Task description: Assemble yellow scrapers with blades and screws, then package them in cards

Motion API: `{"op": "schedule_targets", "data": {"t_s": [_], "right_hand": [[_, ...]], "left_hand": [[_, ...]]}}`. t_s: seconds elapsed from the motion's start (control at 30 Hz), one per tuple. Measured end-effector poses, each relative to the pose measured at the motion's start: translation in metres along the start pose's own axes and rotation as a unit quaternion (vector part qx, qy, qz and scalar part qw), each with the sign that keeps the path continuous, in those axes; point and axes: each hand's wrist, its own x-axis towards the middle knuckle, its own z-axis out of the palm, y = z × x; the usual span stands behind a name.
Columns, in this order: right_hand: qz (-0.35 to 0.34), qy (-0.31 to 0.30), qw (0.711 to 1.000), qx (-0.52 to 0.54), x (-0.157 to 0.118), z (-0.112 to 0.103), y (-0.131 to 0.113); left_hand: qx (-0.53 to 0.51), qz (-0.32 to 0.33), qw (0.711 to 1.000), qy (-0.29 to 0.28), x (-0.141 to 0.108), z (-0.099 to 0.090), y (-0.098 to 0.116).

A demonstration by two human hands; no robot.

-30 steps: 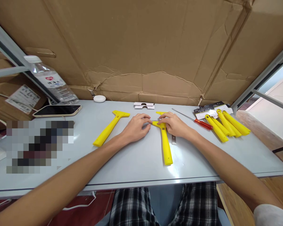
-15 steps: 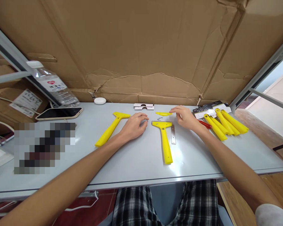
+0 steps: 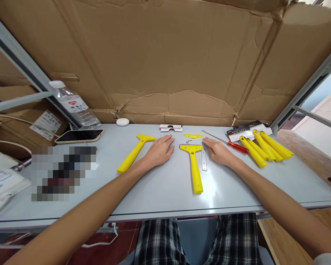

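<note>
My left hand (image 3: 160,151) rests on the table with its fingers stretched out, holding nothing. Just left of it lies a yellow scraper (image 3: 132,154). My right hand (image 3: 218,151) also lies flat and holds nothing, its fingertips close to a metal blade (image 3: 204,162). Between the hands is a second yellow scraper (image 3: 195,173), head away from me. Beyond its head are tiny metal parts (image 3: 189,141), probably screws, and a loose yellow plastic piece (image 3: 193,136). A screwdriver (image 3: 238,147) with a red handle lies past my right hand.
Several yellow handles (image 3: 274,145) with black-and-white cards (image 3: 248,129) lie at the right. Small white card pieces (image 3: 171,127) and a white oval case (image 3: 123,122) sit along the cardboard (image 3: 165,62). A phone (image 3: 79,135) and a water bottle (image 3: 77,106) are at the left.
My right hand has drawn back towards me from the loose yellow piece and settled on the table, uncovering the screwdriver's shaft. My left hand stays in place, lying flatter. The view has shifted slightly.
</note>
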Motion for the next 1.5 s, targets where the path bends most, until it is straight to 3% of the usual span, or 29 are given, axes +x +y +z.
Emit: {"op": "schedule_targets", "data": {"t_s": [0.3, 0.47, 0.6, 0.67, 0.8, 0.9, 1.23, 1.5], "right_hand": [[0.010, -0.023, 1.000, -0.017, 0.002, 0.001, -0.001], [-0.001, -0.018, 1.000, -0.020, 0.004, 0.006, 0.001], [-0.010, -0.028, 0.999, -0.024, 0.005, 0.006, 0.002], [-0.016, -0.033, 0.999, -0.024, 0.006, 0.005, 0.001], [-0.023, -0.042, 0.999, -0.023, 0.008, 0.003, -0.002], [-0.025, -0.047, 0.998, -0.024, 0.009, 0.000, -0.005], [-0.030, -0.062, 0.998, -0.014, 0.008, -0.009, -0.010], [-0.025, -0.080, 0.996, -0.023, 0.009, -0.012, -0.012]], "left_hand": [[-0.004, 0.000, 1.000, 0.002, -0.003, -0.002, 0.005], [0.023, -0.042, 0.999, 0.015, -0.007, -0.021, 0.023], [0.001, -0.108, 0.993, 0.045, -0.017, -0.042, 0.059], [-0.007, -0.118, 0.993, 0.027, -0.023, -0.047, 0.085], [0.014, -0.118, 0.993, -0.026, -0.026, -0.047, 0.131], [0.041, -0.119, 0.992, -0.032, -0.022, -0.044, 0.149], [0.047, -0.149, 0.985, -0.078, -0.026, -0.034, 0.154], [0.018, -0.138, 0.985, -0.106, -0.039, -0.045, 0.134]]}}
